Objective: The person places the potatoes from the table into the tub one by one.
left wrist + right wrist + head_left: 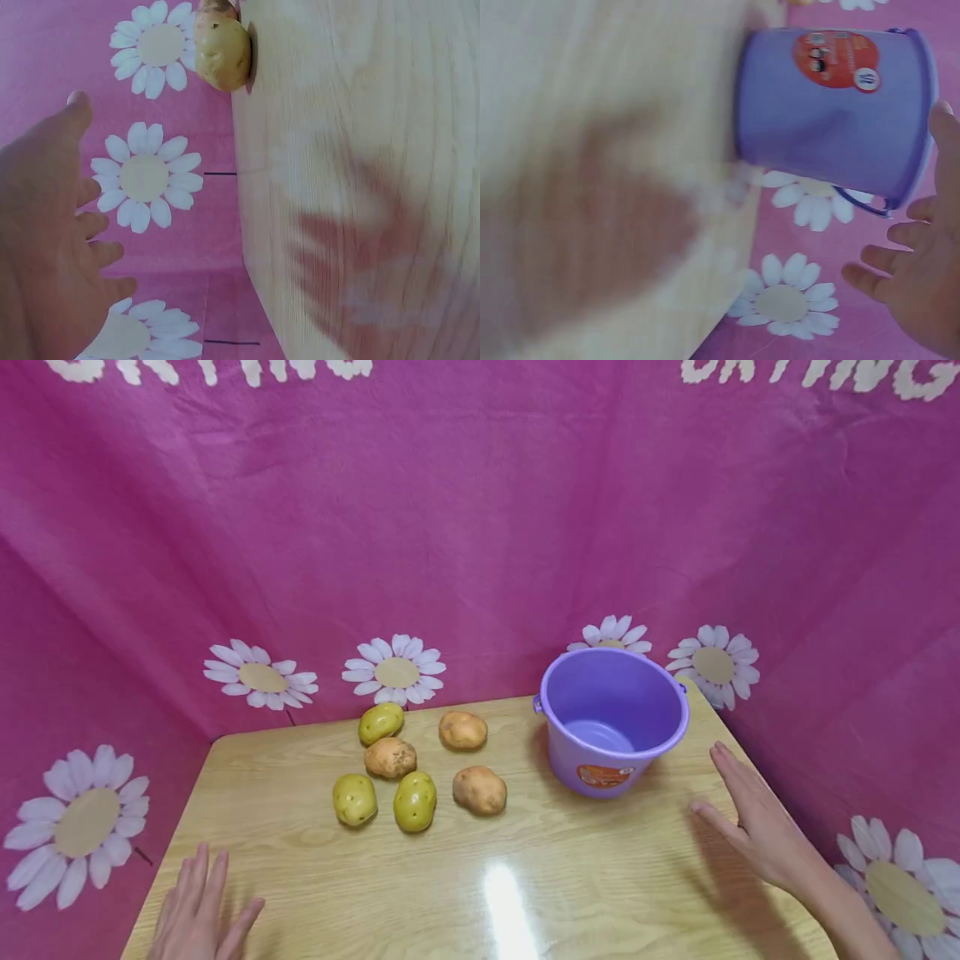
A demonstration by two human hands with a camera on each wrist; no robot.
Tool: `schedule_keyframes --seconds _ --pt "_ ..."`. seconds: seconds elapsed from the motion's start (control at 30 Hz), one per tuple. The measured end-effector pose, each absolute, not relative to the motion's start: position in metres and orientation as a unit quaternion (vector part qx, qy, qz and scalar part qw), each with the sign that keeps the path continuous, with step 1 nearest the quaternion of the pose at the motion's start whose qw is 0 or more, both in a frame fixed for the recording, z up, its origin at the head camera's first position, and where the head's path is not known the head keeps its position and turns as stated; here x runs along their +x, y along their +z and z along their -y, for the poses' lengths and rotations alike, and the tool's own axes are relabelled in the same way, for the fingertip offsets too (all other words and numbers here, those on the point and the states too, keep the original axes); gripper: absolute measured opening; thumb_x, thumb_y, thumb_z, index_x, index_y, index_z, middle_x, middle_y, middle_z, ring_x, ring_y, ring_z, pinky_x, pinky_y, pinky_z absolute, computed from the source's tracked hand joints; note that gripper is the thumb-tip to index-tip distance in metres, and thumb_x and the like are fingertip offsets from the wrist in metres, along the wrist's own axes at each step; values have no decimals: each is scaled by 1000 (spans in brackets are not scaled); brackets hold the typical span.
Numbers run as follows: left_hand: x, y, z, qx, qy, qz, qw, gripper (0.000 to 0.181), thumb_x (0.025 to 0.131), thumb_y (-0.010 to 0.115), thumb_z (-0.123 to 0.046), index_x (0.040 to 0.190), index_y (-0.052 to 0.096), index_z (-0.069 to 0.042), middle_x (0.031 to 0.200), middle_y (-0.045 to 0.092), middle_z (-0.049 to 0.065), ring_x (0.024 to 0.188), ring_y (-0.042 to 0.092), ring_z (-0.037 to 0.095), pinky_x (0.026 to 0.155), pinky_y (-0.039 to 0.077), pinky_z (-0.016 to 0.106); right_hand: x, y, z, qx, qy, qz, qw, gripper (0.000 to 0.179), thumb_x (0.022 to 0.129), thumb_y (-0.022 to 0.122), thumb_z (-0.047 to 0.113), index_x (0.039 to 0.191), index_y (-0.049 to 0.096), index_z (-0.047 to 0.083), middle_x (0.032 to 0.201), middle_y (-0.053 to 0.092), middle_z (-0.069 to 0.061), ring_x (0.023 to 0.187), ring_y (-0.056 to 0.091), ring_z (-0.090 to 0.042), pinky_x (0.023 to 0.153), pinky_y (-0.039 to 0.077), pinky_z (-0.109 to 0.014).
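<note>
My left hand (197,910) is held over the near left part of the table, fingers extended and thumb apart, with nothing in it. The nearest thing ahead of it is a yellow-green potato (354,800); a second (415,802) lies to its right and a third (381,723) farther back. Among them are three brown potatoes, one in the middle (390,757), one at the back (462,730) and one in front (480,791). To the right stands an upright purple bucket (564,762). Beside it my right hand (768,835) hovers with spread, straight fingers, holding nothing.
The wooden table (315,893) carries all of this. A pink cloth (480,543) with white daisies and lettering hangs along the back and both sides. An orange sticker (836,60) marks the bucket's wall, and its thin handle (859,202) hangs behind.
</note>
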State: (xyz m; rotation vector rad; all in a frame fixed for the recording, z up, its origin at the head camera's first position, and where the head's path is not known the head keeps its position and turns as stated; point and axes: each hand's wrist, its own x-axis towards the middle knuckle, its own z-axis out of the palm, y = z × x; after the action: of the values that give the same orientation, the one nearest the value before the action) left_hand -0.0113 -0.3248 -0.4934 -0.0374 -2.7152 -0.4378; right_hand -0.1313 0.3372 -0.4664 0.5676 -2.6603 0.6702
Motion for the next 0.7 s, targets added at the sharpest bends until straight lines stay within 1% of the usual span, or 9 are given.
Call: schedule_keyframes --seconds 0.1,0.13,0.17,0.23,0.33,0.43,0.53,0.63,0.7 --pt "-16 -490 322 -29 -180 959 216 75 88 63 -31 145 26 0 152 13 18 139 7 33 111 3 48 -140 -453 -334 180 287 927 162 82 84 70 19 148 20 7 147 26 -21 131 29 -35 103 21 -17" --pt "-19 -488 320 -35 -186 956 223 74 87 64 -30 144 27 2 151 15 21 138 10 35 110 6 49 -143 -448 -333 173 297 925 160 82 84 70 18 148 20 8 147 26 -20 127 33 -36 97 29 -16" --pt "-22 -486 318 -41 -195 953 228 74 87 65 -29 143 29 3 150 17 23 137 11 38 109 9 53 -146 -444 -332 167 304 924 159 82 84 70 18 148 20 8 147 27 -19 122 38 -38 89 36 -17" --pt "-28 -482 313 -48 -208 949 232 73 86 66 -27 141 31 5 148 20 27 135 15 42 106 14 57 -151 -437 -330 157 311 925 151 83 84 70 19 149 19 11 148 26 -16 113 45 -38 72 42 -19" --pt "-34 -477 304 -43 -226 946 227 73 86 67 -26 142 31 4 148 20 25 134 18 43 103 20 59 -160 -430 -327 151 314 926 144 83 85 69 21 150 17 16 149 25 -14 107 48 -39 64 46 -30" --pt "-41 -475 294 -27 -239 948 207 75 87 66 -28 145 27 -1 151 16 20 134 20 40 100 24 60 -168 -427 -323 155 319 924 143 83 85 68 22 150 17 17 149 24 -13 111 47 -39 67 47 -34" --pt "-49 -473 283 -17 -248 950 187 75 88 64 -30 147 23 -7 153 13 15 134 22 39 97 28 61 -175 -427 -322 160 328 920 143 82 85 68 21 150 17 17 150 23 -12 118 43 -38 75 45 -26" --pt "-59 -473 272 -19 -258 950 173 74 90 62 -32 148 22 -10 154 11 12 133 23 40 96 28 61 -180 -429 -320 163 338 916 143 82 85 69 21 149 18 18 151 22 -8 123 39 -35 79 38 -14" --pt "-65 -473 265 -20 -262 951 162 73 91 59 -35 149 21 -11 154 9 9 134 22 38 98 28 60 -182 -430 -319 164 344 913 144 82 85 69 21 149 18 19 151 22 -7 124 38 -31 79 36 -12"
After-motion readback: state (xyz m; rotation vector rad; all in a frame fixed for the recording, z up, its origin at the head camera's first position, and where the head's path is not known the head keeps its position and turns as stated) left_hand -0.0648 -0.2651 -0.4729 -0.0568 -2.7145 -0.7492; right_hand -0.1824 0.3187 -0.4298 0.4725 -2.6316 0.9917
